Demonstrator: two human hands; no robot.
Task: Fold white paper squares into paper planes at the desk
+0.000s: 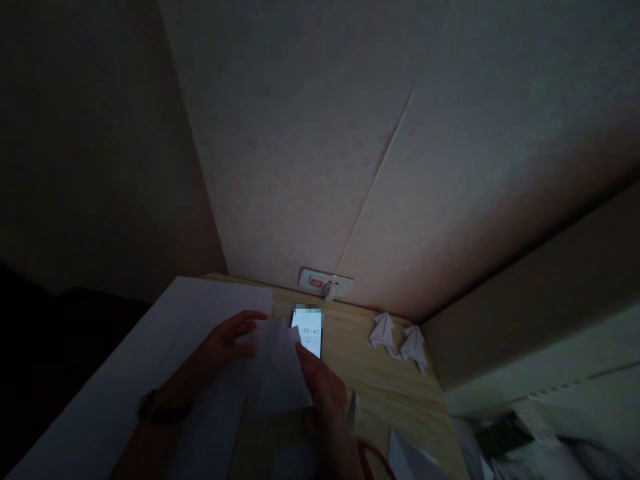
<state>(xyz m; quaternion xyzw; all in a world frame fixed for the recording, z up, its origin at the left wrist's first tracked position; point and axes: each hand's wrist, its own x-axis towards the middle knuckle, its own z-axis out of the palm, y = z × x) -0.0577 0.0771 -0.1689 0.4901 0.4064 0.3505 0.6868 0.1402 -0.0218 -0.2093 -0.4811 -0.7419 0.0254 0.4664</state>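
A white sheet of paper, partly blurred, is held up over the table. My right hand grips its right edge, the thumb and fingers closed round it. At the left edge of the same sheet is my left hand, fingers curled and thumb against the paper; a dark band circles that wrist. Under the left forearm lies a large white sheet. A lit phone showing digits lies just behind the held paper, partly covered by it.
Two folded paper figures sit at the table's back right. Folded white paper and a red loop lie at the front right. A wall socket with a plug stands behind the wooden table.
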